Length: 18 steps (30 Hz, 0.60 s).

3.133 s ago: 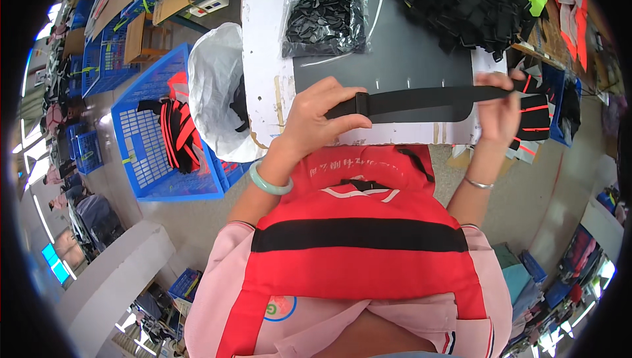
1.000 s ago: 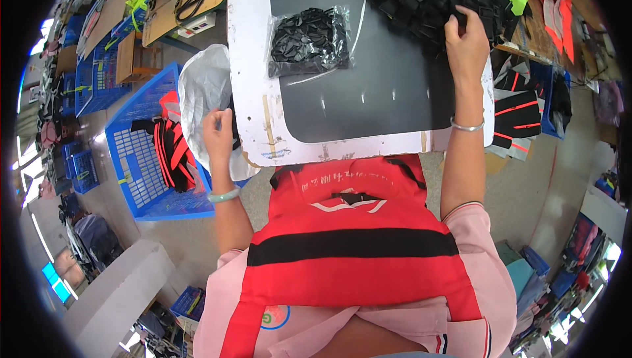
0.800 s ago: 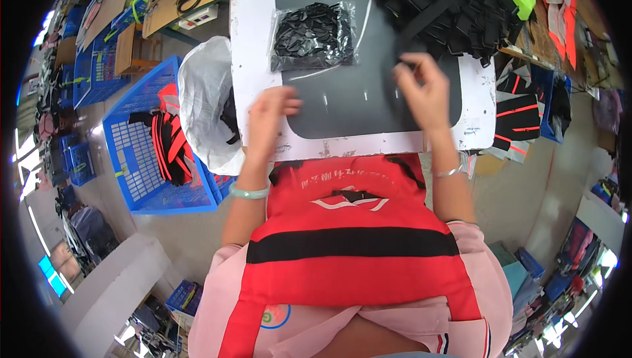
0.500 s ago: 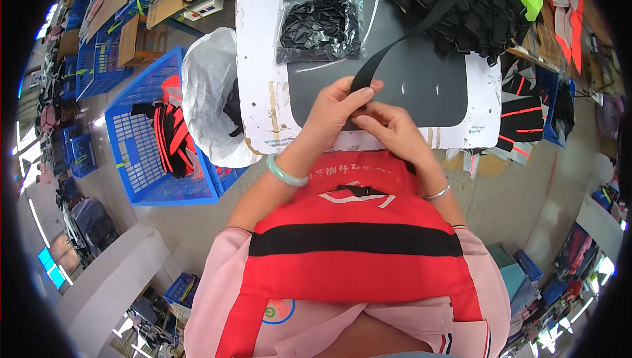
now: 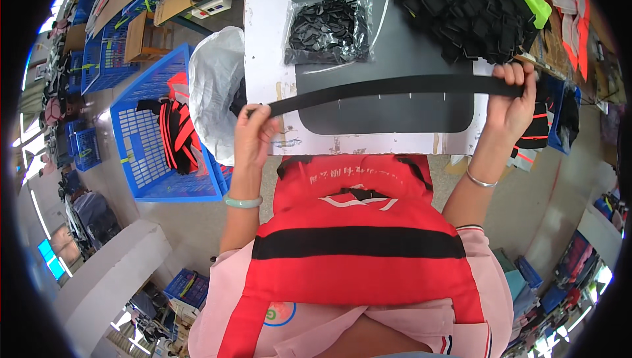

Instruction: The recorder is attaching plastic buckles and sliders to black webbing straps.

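White-edged worktop [image 5: 266, 42] with a dark mat carries the work. Left hand [image 5: 253, 135] and right hand [image 5: 512, 101] each pinch an end of a black webbing strap [image 5: 388, 86], stretched taut above the mat's marks. Uneven pull could slip it from either grip, or skew it off the marks.

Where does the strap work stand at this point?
Done: one black strap is stretched flat across the dark mat, left hand and right hand pinching its ends. Left: the heap of black straps and bagged buckles look untouched.

Black strap [image 5: 388, 88] taut between hands
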Each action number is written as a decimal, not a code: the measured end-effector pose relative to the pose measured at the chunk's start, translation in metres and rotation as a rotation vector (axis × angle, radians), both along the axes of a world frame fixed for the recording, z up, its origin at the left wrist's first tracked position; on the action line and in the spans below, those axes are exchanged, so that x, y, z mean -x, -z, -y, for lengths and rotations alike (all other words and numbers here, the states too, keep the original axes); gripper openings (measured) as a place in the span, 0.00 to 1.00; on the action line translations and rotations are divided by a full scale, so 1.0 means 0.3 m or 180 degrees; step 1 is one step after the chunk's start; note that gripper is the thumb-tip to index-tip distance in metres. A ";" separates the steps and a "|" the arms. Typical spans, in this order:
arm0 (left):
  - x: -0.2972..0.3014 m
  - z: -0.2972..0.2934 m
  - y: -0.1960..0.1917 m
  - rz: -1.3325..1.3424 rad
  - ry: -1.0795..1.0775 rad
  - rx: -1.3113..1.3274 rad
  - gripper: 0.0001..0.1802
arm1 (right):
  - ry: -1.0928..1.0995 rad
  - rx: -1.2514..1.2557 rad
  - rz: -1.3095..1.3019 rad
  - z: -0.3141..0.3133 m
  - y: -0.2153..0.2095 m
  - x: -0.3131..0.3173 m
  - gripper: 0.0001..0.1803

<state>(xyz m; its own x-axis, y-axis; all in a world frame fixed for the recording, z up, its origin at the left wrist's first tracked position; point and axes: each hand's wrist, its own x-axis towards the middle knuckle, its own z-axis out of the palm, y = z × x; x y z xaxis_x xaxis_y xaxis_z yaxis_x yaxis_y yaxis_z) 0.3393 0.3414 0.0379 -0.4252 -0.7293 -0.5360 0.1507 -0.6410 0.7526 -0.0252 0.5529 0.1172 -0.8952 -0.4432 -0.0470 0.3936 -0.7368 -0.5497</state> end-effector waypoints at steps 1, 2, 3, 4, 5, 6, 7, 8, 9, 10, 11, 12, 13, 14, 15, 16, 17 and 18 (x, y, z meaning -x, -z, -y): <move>0.034 0.009 -0.021 -0.0173 -0.0300 0.0027 0.04 | -0.0079 -0.0280 -0.0265 -0.030 0.035 0.011 0.15; 0.083 0.018 -0.047 -0.0346 -0.0598 0.0052 0.04 | -0.0154 -0.0561 -0.0531 -0.057 0.067 0.012 0.16; 0.132 0.031 -0.049 -0.0577 -0.0703 0.0047 0.03 | 0.0146 -0.1525 -0.0416 -0.022 0.062 -0.044 0.19; 0.172 0.057 -0.048 -0.0817 -0.0811 0.0041 0.03 | 0.0190 -0.2150 -0.0435 0.005 0.074 -0.098 0.21; 0.198 0.093 -0.026 -0.1101 -0.0612 0.0172 0.03 | -0.0259 -0.2889 -0.1045 -0.006 0.116 -0.131 0.24; 0.242 0.133 -0.009 -0.1159 -0.0334 0.0463 0.03 | -0.0527 -0.3296 -0.1726 -0.014 0.168 -0.161 0.25; 0.300 0.160 -0.011 -0.0494 -0.0066 0.0781 0.03 | -0.0730 -0.3546 -0.2162 -0.002 0.182 -0.199 0.26; 0.353 0.177 -0.018 0.0174 0.0205 0.1096 0.04 | -0.0886 -0.3592 -0.2171 0.014 0.183 -0.243 0.26; 0.406 0.173 -0.037 0.1081 0.0636 0.2229 0.06 | -0.1136 -0.3554 -0.2196 0.025 0.194 -0.273 0.26; 0.446 0.173 -0.053 0.1998 0.1058 0.3358 0.08 | -0.1388 -0.3823 -0.2421 0.026 0.208 -0.289 0.25; 0.451 0.201 -0.010 0.2228 0.1505 0.4120 0.11 | -0.1312 -0.3675 -0.2625 0.037 0.212 -0.319 0.23; 0.465 0.200 -0.005 0.2216 0.1520 0.4132 0.11 | -0.1391 -0.3626 -0.2613 0.041 0.201 -0.335 0.22; 0.479 0.196 0.000 0.2581 0.1797 0.4333 0.11 | -0.1461 -0.3644 -0.2650 0.043 0.199 -0.342 0.21; 0.490 0.196 0.004 0.2954 0.2073 0.4525 0.11 | -0.1534 -0.3660 -0.2688 0.045 0.198 -0.345 0.21; 0.500 0.201 0.013 0.3032 0.2097 0.4540 0.11 | -0.1524 -0.3660 -0.2677 0.048 0.198 -0.345 0.21; 0.508 0.208 0.019 0.3032 0.2106 0.4548 0.11 | -0.1527 -0.3665 -0.2704 0.051 0.198 -0.344 0.21; 0.514 0.215 0.024 0.3060 0.2210 0.4612 0.10 | -0.1532 -0.3667 -0.2734 0.055 0.197 -0.342 0.21; 0.523 0.218 0.022 0.3082 0.2315 0.4674 0.10 | -0.1524 -0.3665 -0.2728 0.059 0.195 -0.335 0.21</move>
